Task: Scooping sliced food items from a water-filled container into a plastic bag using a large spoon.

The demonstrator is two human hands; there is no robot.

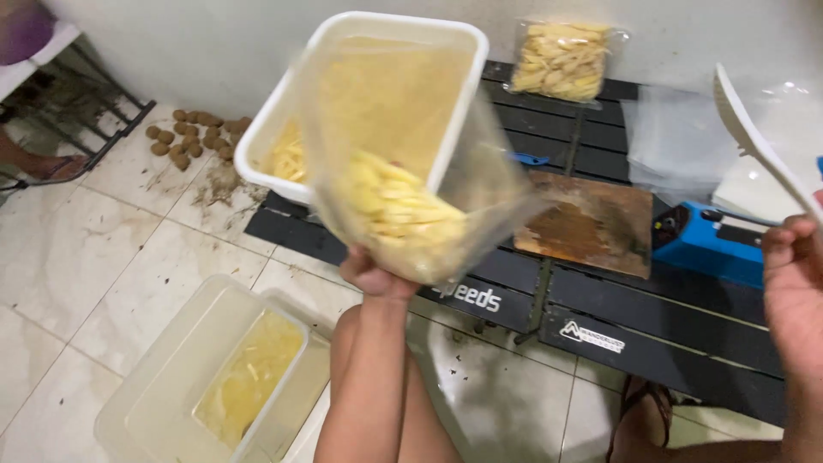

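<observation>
While the left forearm rises upright from below, the left hand [373, 276] grips a clear plastic bag [411, 180] of cut potato strips [399, 210], held against a tilted white container [283, 111]. At the right edge, the raised right hand [793, 283] closes its fingers on a white spatula [754, 141].

Clear glossy plastic bag [411, 184], filmy and creased; white smooth plastic container [283, 111]; white plastic spoon [759, 141], slightly shiny; worn, rough wooden board [591, 223]; matt black slatted counter [669, 321]; glossy pale floor tiles [103, 257], dirt-smeared
</observation>
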